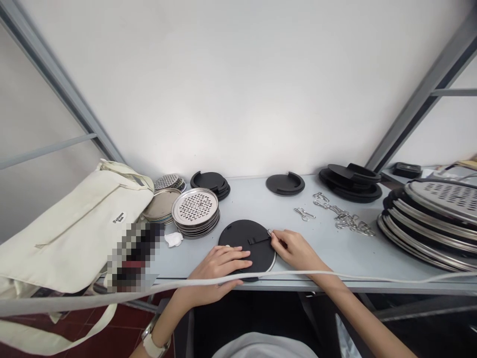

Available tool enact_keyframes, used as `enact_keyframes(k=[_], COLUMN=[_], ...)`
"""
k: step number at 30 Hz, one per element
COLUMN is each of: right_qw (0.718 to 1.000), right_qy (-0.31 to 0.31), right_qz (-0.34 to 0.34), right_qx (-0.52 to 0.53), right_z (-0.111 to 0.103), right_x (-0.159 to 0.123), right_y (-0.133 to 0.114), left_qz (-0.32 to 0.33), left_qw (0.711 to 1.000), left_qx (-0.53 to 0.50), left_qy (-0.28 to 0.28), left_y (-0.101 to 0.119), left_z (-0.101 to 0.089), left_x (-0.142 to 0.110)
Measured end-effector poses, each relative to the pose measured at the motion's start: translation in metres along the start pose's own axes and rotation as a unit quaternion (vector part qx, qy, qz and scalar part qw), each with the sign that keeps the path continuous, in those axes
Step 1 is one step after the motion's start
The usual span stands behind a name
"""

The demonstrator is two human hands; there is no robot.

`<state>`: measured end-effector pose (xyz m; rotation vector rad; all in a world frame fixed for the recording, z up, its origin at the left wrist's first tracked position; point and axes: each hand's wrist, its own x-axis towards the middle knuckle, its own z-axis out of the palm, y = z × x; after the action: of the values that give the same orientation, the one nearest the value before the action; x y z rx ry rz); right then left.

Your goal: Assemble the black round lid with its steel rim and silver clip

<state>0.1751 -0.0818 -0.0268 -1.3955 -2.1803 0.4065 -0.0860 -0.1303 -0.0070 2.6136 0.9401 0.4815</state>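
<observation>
A round black plastic disc lies at the table's front edge, with a slot in its upper face and a thin pale metal rim showing along its lower right side. My left hand rests flat across its near left part, fingers stretched out. At the right edge of the disc, my right hand pinches a small metal wire clip beside the slot's outer end. The part of the clip between the fingertips is hidden.
Loose wire clips lie to the right, near a tall stack of large discs. Perforated metal grater discs are stacked at left beside a cream bag. Black rimmed discs sit along the wall. A white cord crosses in front.
</observation>
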Motion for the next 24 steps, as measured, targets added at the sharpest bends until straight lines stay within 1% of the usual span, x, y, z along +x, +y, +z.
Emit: enact_keyframes(k=[3,9,13,18,24], right_qw=[1.000,0.996,0.996,0.996,0.998], right_qy=[-0.002,-0.028,-0.021,-0.009,-0.004], right_qz=[0.010,0.026,0.034,0.026,0.015], right_qx=[0.022,0.083,0.084,0.086,0.063], right_z=[-0.0014,-0.0031,-0.0025,-0.0019,-0.0006], right_x=[-0.0017,-0.0053,-0.0039,-0.0019,-0.0008], right_y=[-0.0019,-0.0054,-0.0055,-0.0051,-0.0025], left_qz=[-0.005,-0.006,-0.008,-0.003,-0.003], left_qw=[1.000,1.000,1.000,1.000,1.000], left_qx=[0.000,0.007,0.013,0.013,0.014], left_qy=[-0.006,-0.011,-0.009,-0.004,-0.004], left_y=[0.0000,0.0005,0.0005,0.0001,0.0002], left_z=[-0.0001,-0.0010,-0.0005,0.0000,-0.0001], left_x=[-0.0004,-0.0002,0.0000,0.0001,0.0003])
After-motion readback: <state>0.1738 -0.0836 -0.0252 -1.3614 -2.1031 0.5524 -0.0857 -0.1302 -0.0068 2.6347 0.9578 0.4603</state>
